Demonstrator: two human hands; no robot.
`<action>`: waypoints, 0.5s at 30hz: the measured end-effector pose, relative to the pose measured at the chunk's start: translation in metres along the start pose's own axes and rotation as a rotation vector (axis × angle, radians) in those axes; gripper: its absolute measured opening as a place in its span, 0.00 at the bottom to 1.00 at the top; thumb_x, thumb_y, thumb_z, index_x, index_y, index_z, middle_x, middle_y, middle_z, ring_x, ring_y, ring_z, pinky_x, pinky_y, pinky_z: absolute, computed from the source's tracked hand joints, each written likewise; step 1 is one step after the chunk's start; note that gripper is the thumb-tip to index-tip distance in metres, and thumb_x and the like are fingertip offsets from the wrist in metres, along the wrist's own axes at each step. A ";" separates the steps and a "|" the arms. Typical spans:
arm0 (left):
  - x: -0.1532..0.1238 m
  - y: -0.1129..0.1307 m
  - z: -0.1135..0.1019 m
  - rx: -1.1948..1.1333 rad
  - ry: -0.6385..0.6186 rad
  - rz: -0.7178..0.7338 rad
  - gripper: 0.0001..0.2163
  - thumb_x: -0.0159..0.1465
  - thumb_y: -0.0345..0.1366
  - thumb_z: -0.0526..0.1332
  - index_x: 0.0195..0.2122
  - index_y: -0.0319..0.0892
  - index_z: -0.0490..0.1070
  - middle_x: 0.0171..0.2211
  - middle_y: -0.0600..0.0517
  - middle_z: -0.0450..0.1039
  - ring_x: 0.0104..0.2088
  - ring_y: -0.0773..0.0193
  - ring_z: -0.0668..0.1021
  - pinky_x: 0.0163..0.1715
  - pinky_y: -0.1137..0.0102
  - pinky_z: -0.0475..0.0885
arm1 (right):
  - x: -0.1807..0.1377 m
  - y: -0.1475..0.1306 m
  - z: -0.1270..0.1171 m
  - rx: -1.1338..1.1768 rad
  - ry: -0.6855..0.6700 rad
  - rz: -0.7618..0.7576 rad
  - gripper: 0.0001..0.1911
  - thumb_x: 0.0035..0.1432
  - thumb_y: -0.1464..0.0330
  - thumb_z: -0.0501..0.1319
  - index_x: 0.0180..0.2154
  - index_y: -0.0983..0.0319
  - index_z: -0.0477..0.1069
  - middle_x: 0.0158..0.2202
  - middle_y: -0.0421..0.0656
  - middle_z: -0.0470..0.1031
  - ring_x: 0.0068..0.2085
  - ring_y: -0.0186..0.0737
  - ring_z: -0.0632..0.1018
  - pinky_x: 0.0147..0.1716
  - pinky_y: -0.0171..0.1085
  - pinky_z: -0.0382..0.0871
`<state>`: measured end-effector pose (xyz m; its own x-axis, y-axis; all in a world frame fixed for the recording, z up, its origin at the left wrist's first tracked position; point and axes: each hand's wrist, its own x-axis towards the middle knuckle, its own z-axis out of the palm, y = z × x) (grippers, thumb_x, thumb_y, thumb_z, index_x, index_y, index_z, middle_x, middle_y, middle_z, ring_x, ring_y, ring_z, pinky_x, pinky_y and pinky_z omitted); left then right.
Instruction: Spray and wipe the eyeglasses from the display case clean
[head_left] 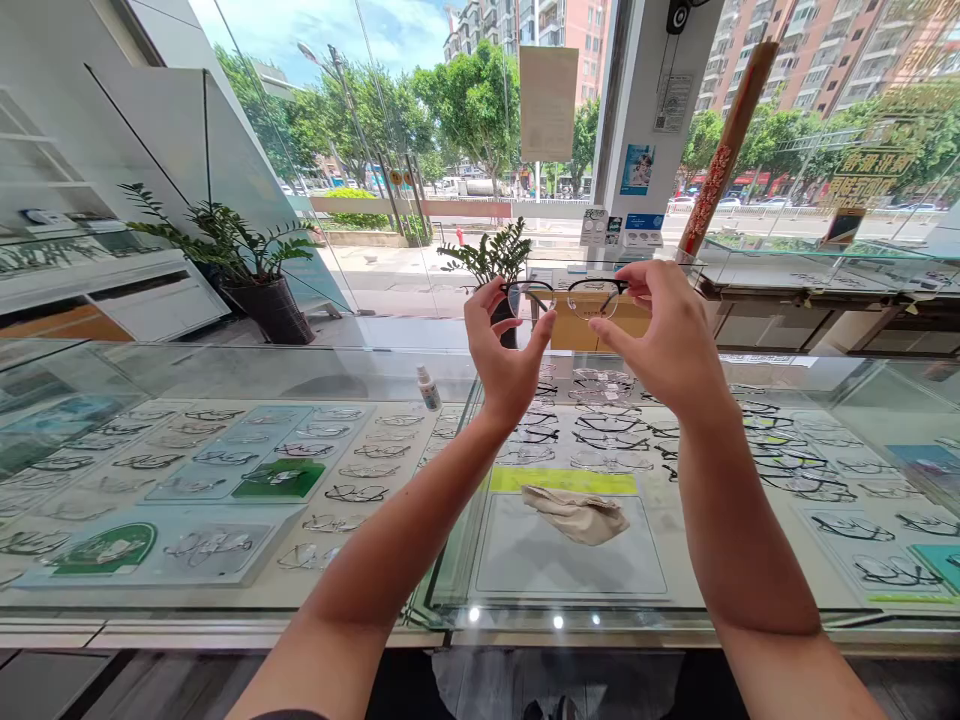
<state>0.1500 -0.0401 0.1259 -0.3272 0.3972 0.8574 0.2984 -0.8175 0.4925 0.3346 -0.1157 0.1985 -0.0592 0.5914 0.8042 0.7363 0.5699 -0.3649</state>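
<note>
Nearest of all were the left forearm point(390, 560) and the right forearm point(739, 545), passing on either side of one beige cloth point(576, 513). That cloth lay crumpled on the glass surface point(360, 375), a little way in from the front edge point(559, 632), with room on its near side and to its left and right between the two forearms. Beyond and above the cloth, well apart from it, one dark-topped pair of glasses point(591, 284) with two lenses was held up in the air. The fingers of the left hand point(504, 355) pinched its left end, and those of the right hand point(664, 335) grasped its right end; both thumbs were near the lower rims. Whether its arms were folded, I could not tell.

One spray bottle point(428, 388) stood to the left of the cloth and farther back. Under the glass, many rows of display glasses point(356, 493) ran left, right and beyond the cloth, too many to count surely. Two green mats point(244, 487) lay left of it. Farther beyond it were two potted plants point(274, 305) and one sheet of paper point(549, 103), hung up high.
</note>
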 end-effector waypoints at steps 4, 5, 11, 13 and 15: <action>0.001 0.002 -0.002 0.062 0.042 0.115 0.30 0.66 0.51 0.71 0.65 0.49 0.64 0.63 0.40 0.69 0.62 0.51 0.75 0.46 0.64 0.81 | 0.001 0.005 0.003 0.030 -0.023 -0.003 0.21 0.59 0.65 0.72 0.53 0.54 0.72 0.55 0.49 0.77 0.56 0.56 0.80 0.60 0.59 0.77; 0.001 0.003 -0.003 0.084 0.046 0.131 0.30 0.66 0.51 0.71 0.64 0.48 0.64 0.62 0.40 0.69 0.61 0.51 0.75 0.45 0.64 0.81 | 0.002 0.007 0.003 0.044 -0.023 0.005 0.21 0.59 0.64 0.72 0.53 0.54 0.72 0.55 0.49 0.77 0.56 0.56 0.80 0.61 0.59 0.77; 0.011 0.024 -0.016 0.207 0.087 0.222 0.30 0.62 0.46 0.75 0.62 0.47 0.69 0.56 0.43 0.73 0.54 0.51 0.77 0.43 0.60 0.77 | 0.009 0.029 0.011 0.475 -0.130 0.267 0.22 0.66 0.47 0.65 0.50 0.55 0.77 0.48 0.47 0.84 0.53 0.51 0.84 0.59 0.55 0.80; 0.014 0.032 -0.020 0.237 0.080 0.260 0.31 0.61 0.46 0.75 0.63 0.47 0.69 0.56 0.43 0.73 0.57 0.48 0.76 0.50 0.56 0.77 | 0.012 0.036 0.014 0.633 -0.153 0.358 0.23 0.69 0.45 0.60 0.47 0.56 0.78 0.45 0.47 0.85 0.51 0.50 0.86 0.58 0.55 0.81; 0.015 0.038 -0.023 0.246 0.066 0.292 0.32 0.61 0.47 0.75 0.64 0.47 0.69 0.57 0.43 0.73 0.60 0.46 0.74 0.57 0.52 0.75 | 0.015 0.041 0.018 0.716 -0.144 0.410 0.22 0.68 0.46 0.61 0.46 0.56 0.79 0.45 0.48 0.85 0.51 0.50 0.86 0.57 0.55 0.82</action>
<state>0.1356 -0.0756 0.1539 -0.2515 0.1282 0.9593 0.5909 -0.7646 0.2571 0.3517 -0.0740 0.1871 -0.0012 0.8702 0.4926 0.1152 0.4894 -0.8644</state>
